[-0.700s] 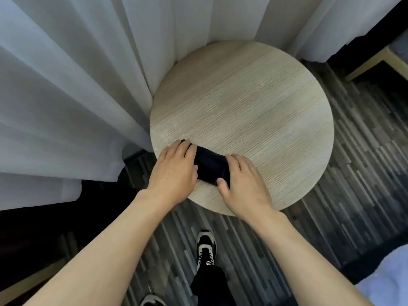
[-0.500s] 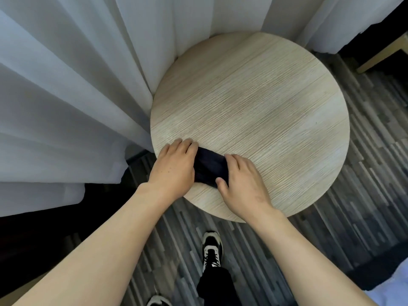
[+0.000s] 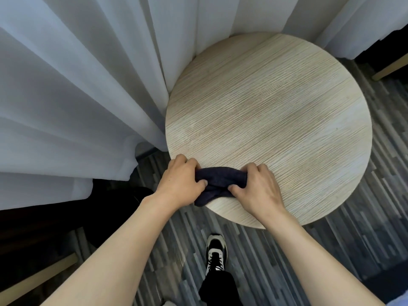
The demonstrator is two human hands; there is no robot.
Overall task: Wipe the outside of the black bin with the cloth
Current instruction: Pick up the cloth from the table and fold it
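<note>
A dark navy cloth [image 3: 217, 183] lies bunched at the near edge of a round light-wood table [image 3: 276, 120]. My left hand [image 3: 178, 184] grips its left end with curled fingers. My right hand [image 3: 256, 188] grips its right end, thumb pressed under the fold. A corner of the cloth hangs over the table edge. A dark rounded shape [image 3: 123, 208] sits on the floor to the left under the curtain; I cannot tell if it is the black bin.
White sheer curtains [image 3: 77, 96] hang along the left and behind the table. Striped grey carpet [image 3: 331, 250] covers the floor. My shoe [image 3: 216, 253] stands just below the table. Wooden furniture legs [image 3: 390, 67] show at far right and lower left.
Both hands went from lying flat on the cloth to gripping it with curled fingers. The cloth is now bunched and pulled toward the table's edge.
</note>
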